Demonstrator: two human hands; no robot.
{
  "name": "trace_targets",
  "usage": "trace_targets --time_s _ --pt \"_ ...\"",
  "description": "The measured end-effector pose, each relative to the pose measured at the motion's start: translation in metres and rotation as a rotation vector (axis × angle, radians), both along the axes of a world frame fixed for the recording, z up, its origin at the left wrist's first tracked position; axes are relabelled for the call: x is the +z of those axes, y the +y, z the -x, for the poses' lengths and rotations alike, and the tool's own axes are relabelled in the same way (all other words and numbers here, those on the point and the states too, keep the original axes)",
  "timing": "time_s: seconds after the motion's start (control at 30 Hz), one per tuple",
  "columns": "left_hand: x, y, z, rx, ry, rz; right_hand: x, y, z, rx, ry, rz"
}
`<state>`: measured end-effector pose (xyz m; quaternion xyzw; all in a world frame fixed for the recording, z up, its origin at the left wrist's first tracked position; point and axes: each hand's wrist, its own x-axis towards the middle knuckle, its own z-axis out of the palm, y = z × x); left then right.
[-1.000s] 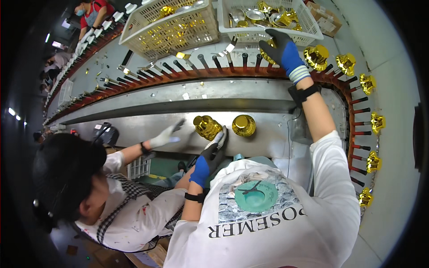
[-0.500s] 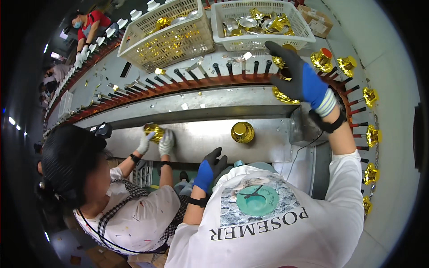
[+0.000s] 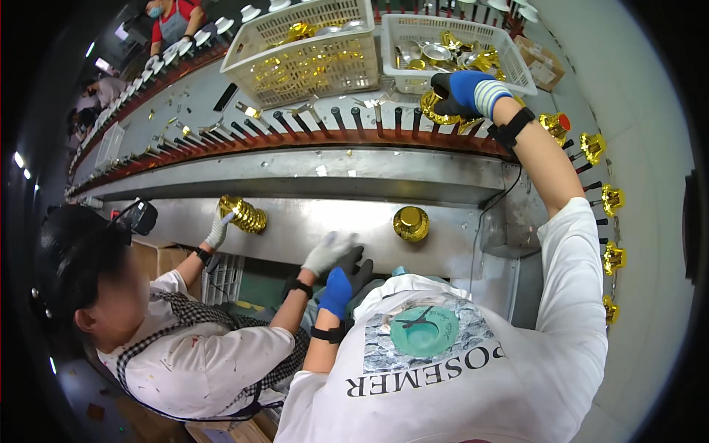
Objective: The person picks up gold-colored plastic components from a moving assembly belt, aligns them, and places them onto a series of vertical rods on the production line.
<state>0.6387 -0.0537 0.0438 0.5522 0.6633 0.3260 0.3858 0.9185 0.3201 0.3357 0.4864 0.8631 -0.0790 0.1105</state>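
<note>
My right hand [image 3: 467,92], in a blue and black glove, reaches to the rail of spindles. Its fingers are curled on a shiny gold flared cup [image 3: 437,111]; the palm hides part of it. Lower down, my left hand [image 3: 345,284], in a matching glove, hangs by the front edge of the metal ledge. It is empty, with fingers apart. A co-worker's white-gloved hand [image 3: 325,253] is right beside it, blurred. On the ledge, to the right of my left hand, sits a gold rounded cup [image 3: 410,223].
The co-worker's other hand [image 3: 217,227] touches a stack of gold cups [image 3: 246,214] lying on the metal ledge [image 3: 325,214]. Two white crates [image 3: 317,70] of gold and silver parts stand behind the spindles. More gold cups [image 3: 612,198] sit on spindles at right.
My right hand has gone from spread above the spindles to curled on a gold cup. The co-worker's one hand has swung right toward my left hand. The whole view has shifted slightly.
</note>
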Motion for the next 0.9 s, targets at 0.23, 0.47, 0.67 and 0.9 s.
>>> trace_targets --time_s 0.23,0.47,0.67,0.9 --pt "0.035 0.007 -0.018 -0.157 -0.164 0.223 -0.033 -0.055 -0.008 0.180 0.389 -0.271" --pt "0.047 0.140 -0.057 -0.795 1.895 -1.590 -0.044 -0.127 -0.065 0.112 0.615 0.020" --pt "-0.023 0.167 -0.111 -1.273 2.010 -1.433 -0.156 -0.175 -0.132 -0.132 0.336 0.337" --pt "-0.035 0.157 -0.104 -1.067 1.800 -1.067 -0.272 -0.188 -0.103 -0.120 0.104 0.316"
